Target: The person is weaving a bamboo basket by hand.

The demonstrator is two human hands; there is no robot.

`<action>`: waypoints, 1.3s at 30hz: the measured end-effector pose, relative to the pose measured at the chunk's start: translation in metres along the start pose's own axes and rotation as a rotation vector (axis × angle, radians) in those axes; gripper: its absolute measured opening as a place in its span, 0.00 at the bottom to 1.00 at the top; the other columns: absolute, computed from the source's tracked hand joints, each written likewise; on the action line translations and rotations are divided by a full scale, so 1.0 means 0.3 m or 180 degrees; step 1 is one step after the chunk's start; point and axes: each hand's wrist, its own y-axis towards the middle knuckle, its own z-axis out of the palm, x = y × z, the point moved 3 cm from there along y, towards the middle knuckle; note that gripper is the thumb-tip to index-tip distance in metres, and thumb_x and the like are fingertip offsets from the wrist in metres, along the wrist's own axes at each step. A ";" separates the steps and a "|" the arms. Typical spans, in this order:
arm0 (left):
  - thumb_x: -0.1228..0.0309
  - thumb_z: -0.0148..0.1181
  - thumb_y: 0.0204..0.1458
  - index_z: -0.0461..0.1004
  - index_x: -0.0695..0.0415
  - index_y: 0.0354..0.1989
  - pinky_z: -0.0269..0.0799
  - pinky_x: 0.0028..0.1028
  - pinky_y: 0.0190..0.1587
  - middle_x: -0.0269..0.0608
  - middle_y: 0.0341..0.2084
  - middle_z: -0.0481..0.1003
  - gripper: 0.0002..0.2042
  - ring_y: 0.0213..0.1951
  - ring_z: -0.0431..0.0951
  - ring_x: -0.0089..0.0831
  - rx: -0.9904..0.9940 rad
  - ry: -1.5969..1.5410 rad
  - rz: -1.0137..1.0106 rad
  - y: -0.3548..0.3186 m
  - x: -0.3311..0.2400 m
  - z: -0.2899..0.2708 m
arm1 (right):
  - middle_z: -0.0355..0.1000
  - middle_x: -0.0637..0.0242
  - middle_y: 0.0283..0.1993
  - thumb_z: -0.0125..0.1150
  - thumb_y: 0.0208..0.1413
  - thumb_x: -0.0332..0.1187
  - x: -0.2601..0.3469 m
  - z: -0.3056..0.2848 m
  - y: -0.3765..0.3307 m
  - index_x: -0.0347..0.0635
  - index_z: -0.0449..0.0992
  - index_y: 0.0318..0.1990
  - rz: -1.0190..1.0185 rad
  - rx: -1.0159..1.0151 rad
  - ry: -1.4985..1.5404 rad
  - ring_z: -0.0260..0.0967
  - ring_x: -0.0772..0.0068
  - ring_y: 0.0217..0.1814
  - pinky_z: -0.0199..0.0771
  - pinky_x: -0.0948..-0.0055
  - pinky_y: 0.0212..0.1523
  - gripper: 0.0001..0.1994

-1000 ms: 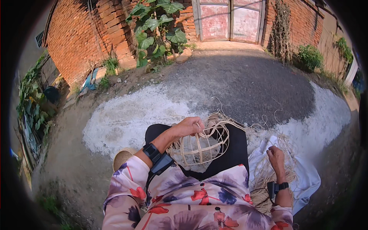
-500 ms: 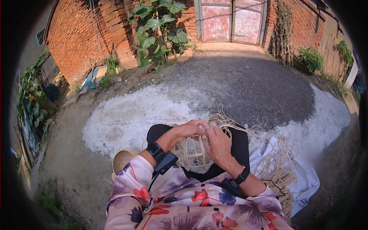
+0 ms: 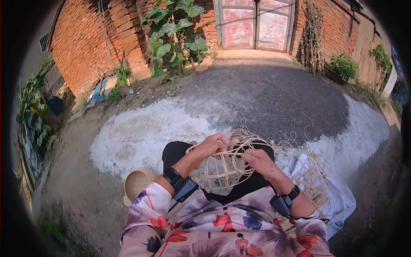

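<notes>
An open, half-woven basket frame point(image 3: 221, 174) of pale straw cord rests between my knees, over the dark trousers point(image 3: 172, 150). My left hand point(image 3: 212, 146) is closed on the frame's upper left edge, fingers pinching the cords there. At the right side, my right hand point(image 3: 260, 161) is closed with thumb and forefinger on a strand of straw cord point(image 3: 239, 153) that runs across to the left hand. Loose cord ends point(image 3: 248, 136) spread beyond the frame. The fingers partly hide where the strands cross.
A round woven basket point(image 3: 139, 183) stands on the ground left of me. To my right, a heap of straw cord point(image 3: 314, 175) lies on a white sheet point(image 3: 340, 205). Ahead are a dark patch of ground point(image 3: 274, 98), a leafy vine point(image 3: 175, 38), brick walls and a faded red door point(image 3: 255, 23).
My right hand has moved right, away from the left hand, drawing a strand with it. More of the frame shows between them. The left hand has stayed nearly in place.
</notes>
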 end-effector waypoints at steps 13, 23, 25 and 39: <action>0.61 0.60 0.49 0.73 0.59 0.24 0.69 0.35 0.27 0.44 0.14 0.72 0.13 0.20 0.74 0.42 -0.1346 0.2484 0.1545 -0.081 -0.024 0.040 | 0.65 0.79 0.22 0.61 0.49 0.26 -0.191 -0.294 -0.128 0.41 0.73 0.27 -0.0023 -0.0617 0.0159 0.58 0.89 0.24 0.56 0.83 0.24 0.03; 0.66 0.61 0.49 0.73 0.62 0.23 0.66 0.30 0.23 0.42 0.12 0.69 0.12 0.16 0.71 0.32 -0.1156 0.2438 0.1997 -0.055 0.060 0.008 | 0.69 0.67 0.26 0.57 0.50 0.34 -0.811 -1.100 -0.950 0.40 0.73 0.36 0.1624 -0.4000 0.1381 0.66 0.78 0.23 0.66 0.76 0.21 0.08; 0.67 0.60 0.49 0.71 0.62 0.21 0.64 0.30 0.22 0.40 0.11 0.68 0.12 0.15 0.69 0.28 -0.1206 0.2202 0.1972 -0.059 0.086 0.015 | 0.69 0.65 0.27 0.57 0.51 0.37 -0.920 -1.201 -1.139 0.40 0.73 0.38 0.1435 -0.4575 0.1967 0.72 0.74 0.27 0.71 0.73 0.23 0.12; 0.67 0.55 0.54 0.73 0.61 0.27 0.63 0.24 0.22 0.31 0.13 0.70 0.10 0.17 0.68 0.19 -0.0771 0.1563 0.1105 -0.042 0.063 0.005 | 0.77 0.50 0.35 0.61 0.46 0.35 -0.809 -0.751 -0.573 0.34 0.75 0.42 0.0820 -0.2512 -0.1579 0.75 0.54 0.37 0.73 0.62 0.41 0.17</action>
